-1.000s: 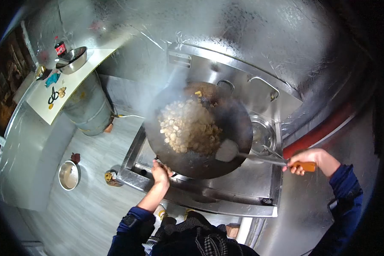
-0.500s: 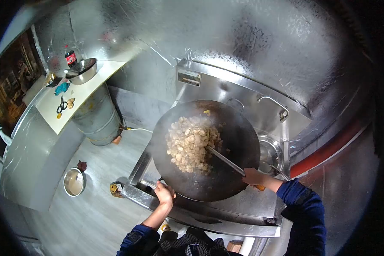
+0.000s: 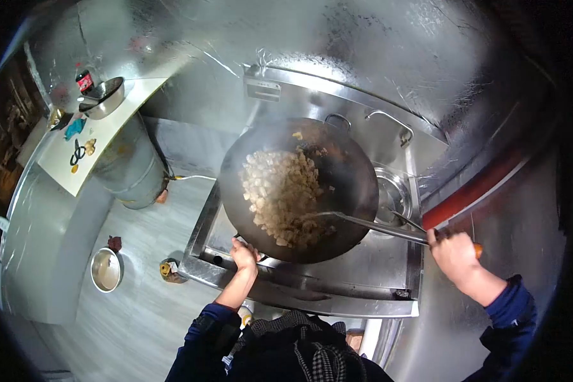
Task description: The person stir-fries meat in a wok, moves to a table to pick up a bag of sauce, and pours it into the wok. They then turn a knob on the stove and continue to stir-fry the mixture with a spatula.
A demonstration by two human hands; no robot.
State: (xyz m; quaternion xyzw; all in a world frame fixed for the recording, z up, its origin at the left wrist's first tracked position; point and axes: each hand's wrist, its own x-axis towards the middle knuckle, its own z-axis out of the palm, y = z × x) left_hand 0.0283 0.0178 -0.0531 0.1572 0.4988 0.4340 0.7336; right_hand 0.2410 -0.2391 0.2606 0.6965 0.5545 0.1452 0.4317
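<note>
A large dark wok (image 3: 356, 172) sits on the steel stove, with steam rising from it. Pale, diced pieces of food (image 3: 280, 184) are heaped in its left half. My left hand (image 3: 244, 256) is closed around the wok's near-left handle, which my fingers mostly cover. At the right, my right hand (image 3: 455, 256) grips the long metal handle of a wok spatula (image 3: 388, 227) close to its orange-brown end. The spatula's head reaches into the lower right of the food and is partly hidden there.
Right of the wok, a steel bowl (image 3: 391, 191) holds another long-handled utensil below a faucet (image 3: 388, 116). At left, a counter (image 3: 60, 167) carries a metal bowl (image 3: 105, 102), a cola bottle (image 3: 84, 81) and scissors (image 3: 77, 153). A basin (image 3: 106, 270) stands on the floor.
My right hand has drawn back to the right, and the spatula now lies flatter, lower in the food. The heap has shifted shape. My left hand stays at the handle; the view has tilted.
</note>
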